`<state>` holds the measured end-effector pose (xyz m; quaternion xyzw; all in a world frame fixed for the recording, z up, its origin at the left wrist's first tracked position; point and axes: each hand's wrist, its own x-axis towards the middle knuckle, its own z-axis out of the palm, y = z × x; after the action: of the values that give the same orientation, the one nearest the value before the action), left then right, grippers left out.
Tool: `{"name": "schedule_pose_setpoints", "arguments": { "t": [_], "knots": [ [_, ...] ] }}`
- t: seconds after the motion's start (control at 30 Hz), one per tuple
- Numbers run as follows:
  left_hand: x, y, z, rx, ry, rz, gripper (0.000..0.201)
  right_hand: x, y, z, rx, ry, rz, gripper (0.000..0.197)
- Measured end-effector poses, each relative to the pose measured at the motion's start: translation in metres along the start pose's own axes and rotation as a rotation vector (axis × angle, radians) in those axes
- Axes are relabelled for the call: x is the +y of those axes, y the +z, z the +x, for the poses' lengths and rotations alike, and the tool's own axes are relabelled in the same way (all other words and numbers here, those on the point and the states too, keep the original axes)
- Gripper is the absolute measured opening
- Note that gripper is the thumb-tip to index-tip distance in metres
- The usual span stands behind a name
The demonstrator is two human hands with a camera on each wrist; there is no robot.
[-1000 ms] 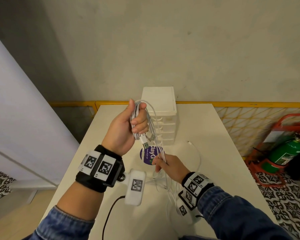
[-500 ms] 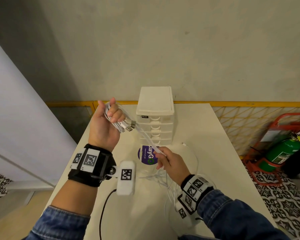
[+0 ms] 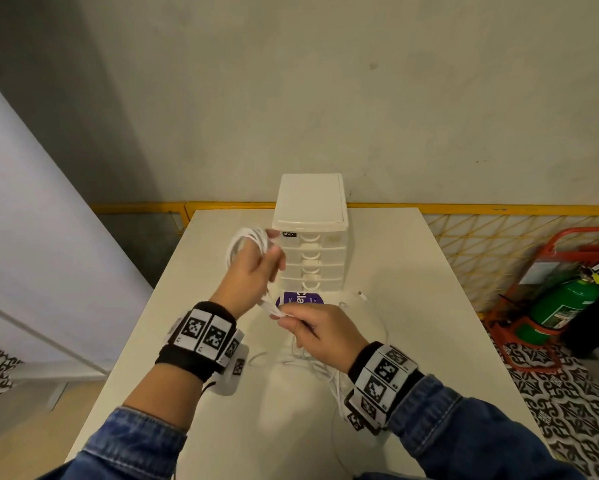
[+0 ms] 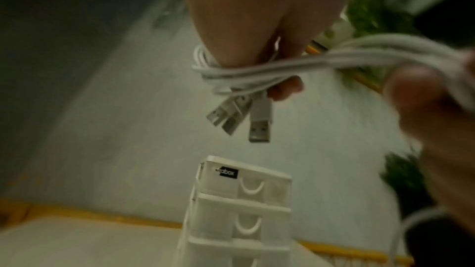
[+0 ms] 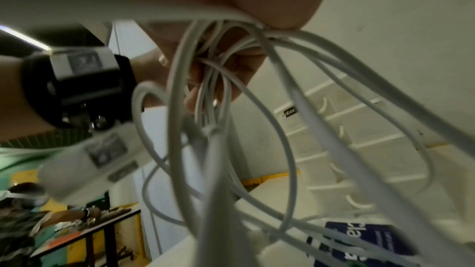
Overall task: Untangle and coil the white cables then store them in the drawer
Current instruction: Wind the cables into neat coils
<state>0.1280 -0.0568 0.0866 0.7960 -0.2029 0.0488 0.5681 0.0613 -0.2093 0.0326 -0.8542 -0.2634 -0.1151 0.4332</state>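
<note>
My left hand [image 3: 253,271] is raised in front of the white drawer unit [image 3: 310,233] and grips a coil of white cables [image 3: 247,242] looped round its fingers. In the left wrist view the coil [image 4: 231,76] wraps the fingers and USB plugs [image 4: 259,127] hang below it. My right hand [image 3: 311,327] is lower and nearer, pinching the cable strands [image 3: 272,308] that run up to the left hand. More tangled cable [image 3: 325,372] trails under the right hand onto the table; loose loops [image 5: 270,129] hang from its fingers in the right wrist view.
The white table [image 3: 429,306] carries a purple round sticker [image 3: 299,299] in front of the drawer unit, whose drawers are all closed. A cable end [image 3: 360,293] lies to the right. A green fire extinguisher [image 3: 564,306] stands on the floor at right.
My left hand swung from the left back toward the drawer unit, turning over with the coil. My right hand slid up along the strands, closer to the left hand.
</note>
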Motion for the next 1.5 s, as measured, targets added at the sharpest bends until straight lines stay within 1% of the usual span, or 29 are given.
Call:
{"name": "schedule_pose_setpoints", "arguments": {
  "t": [0.07,0.1,0.17,0.23,0.3,0.33,0.4,0.5,0.57,0.63,0.7,0.77,0.87,0.9,0.97,1.03,1.07,1.13,1.17,1.2,1.23,1.27,1.3,1.33,1.37,1.4,1.43,1.5],
  "knots": [
    [-0.004,-0.001,-0.006,-0.209,-0.089,0.107,0.023,-0.001,-0.007,0.004,0.053,0.008,0.011,0.033],
    [-0.003,-0.003,-0.009,-0.296,-0.146,0.125,0.032,0.000,-0.012,0.007,0.068,0.016,0.009,0.031],
    [0.003,-0.003,-0.013,-0.425,-0.250,0.100,0.047,0.001,-0.020,0.010,0.059,0.041,-0.017,0.027],
    [0.012,0.000,-0.016,-0.512,-0.298,0.052,0.047,0.004,-0.026,0.011,0.034,0.092,-0.029,0.024],
    [0.016,0.001,-0.017,-0.556,-0.312,0.065,0.040,0.012,-0.032,0.010,0.024,0.175,0.011,0.025],
    [0.017,-0.001,-0.017,-0.542,-0.315,0.093,0.035,0.017,-0.035,0.008,0.012,0.219,0.023,0.028],
    [0.015,-0.010,-0.015,-0.441,-0.328,0.116,0.025,0.033,-0.036,0.000,-0.055,0.276,-0.008,0.032],
    [0.010,-0.024,-0.012,-0.252,-0.352,0.056,0.033,0.058,-0.030,-0.018,-0.162,0.317,-0.131,0.031],
    [0.011,-0.026,-0.010,-0.169,-0.368,0.018,0.035,0.070,-0.026,-0.031,-0.165,0.382,-0.150,0.030],
    [0.012,-0.026,-0.009,-0.090,-0.366,-0.026,0.036,0.079,-0.023,-0.041,-0.181,0.410,-0.188,0.030],
    [0.012,-0.029,-0.007,0.033,-0.356,-0.104,0.037,0.086,-0.023,-0.049,-0.209,0.450,-0.222,0.030],
    [0.010,-0.037,-0.004,0.157,-0.359,-0.180,0.036,0.093,-0.026,-0.056,-0.181,0.514,-0.213,0.029],
    [0.006,-0.045,-0.001,0.300,-0.368,-0.262,0.032,0.106,-0.032,-0.064,-0.129,0.583,-0.153,0.039],
    [0.004,-0.047,0.000,0.346,-0.372,-0.287,0.031,0.109,-0.033,-0.066,-0.130,0.611,-0.144,0.037],
    [0.004,-0.049,0.001,0.427,-0.375,-0.329,0.029,0.115,-0.034,-0.070,-0.155,0.681,-0.129,0.027],
    [0.005,-0.051,0.002,0.441,-0.376,-0.324,0.030,0.119,-0.036,-0.073,-0.191,0.755,-0.114,0.023],
    [0.006,-0.050,0.001,0.407,-0.379,-0.296,0.030,0.121,-0.036,-0.074,-0.219,0.788,-0.128,0.023],
    [0.009,-0.046,-0.001,0.260,-0.391,-0.203,0.033,0.125,-0.038,-0.075,-0.297,0.835,-0.213,0.023],
    [0.012,-0.042,-0.002,0.177,-0.397,-0.145,0.034,0.125,-0.038,-0.074,-0.319,0.840,-0.236,0.027],
    [0.014,-0.038,-0.004,0.108,-0.398,-0.086,0.034,0.123,-0.039,-0.072,-0.306,0.815,-0.219,0.039],
    [0.017,-0.033,-0.005,0.053,-0.394,-0.031,0.034,0.116,-0.040,-0.067,-0.257,0.767,-0.163,0.053],
    [0.020,-0.028,-0.006,0.010,-0.390,0.014,0.034,0.107,-0.040,-0.060,-0.182,0.695,-0.092,0.062],
    [0.023,-0.022,-0.007,-0.022,-0.388,0.041,0.034,0.095,-0.040,-0.051,-0.102,0.601,-0.045,0.066],
    [0.026,-0.017,-0.008,-0.043,-0.386,0.040,0.035,0.084,-0.039,-0.041,-0.050,0.506,-0.037,0.067],
    [0.028,-0.013,-0.008,-0.051,-0.384,0.014,0.035,0.075,-0.037,-0.031,-0.032,0.411,-0.045,0.064],
    [0.031,-0.010,-0.008,-0.049,-0.383,-0.024,0.035,0.070,-0.034,-0.023,-0.053,0.334,-0.050,0.060],
    [0.034,-0.008,-0.007,-0.040,-0.376,-0.062,0.036,0.067,-0.029,-0.017,-0.111,0.275,-0.073,0.054],
    [0.037,-0.009,-0.006,-0.012,-0.356,-0.125,0.036,0.066,-0.018,-0.013,-0.212,0.229,-0.142,0.043]
  ]
}}
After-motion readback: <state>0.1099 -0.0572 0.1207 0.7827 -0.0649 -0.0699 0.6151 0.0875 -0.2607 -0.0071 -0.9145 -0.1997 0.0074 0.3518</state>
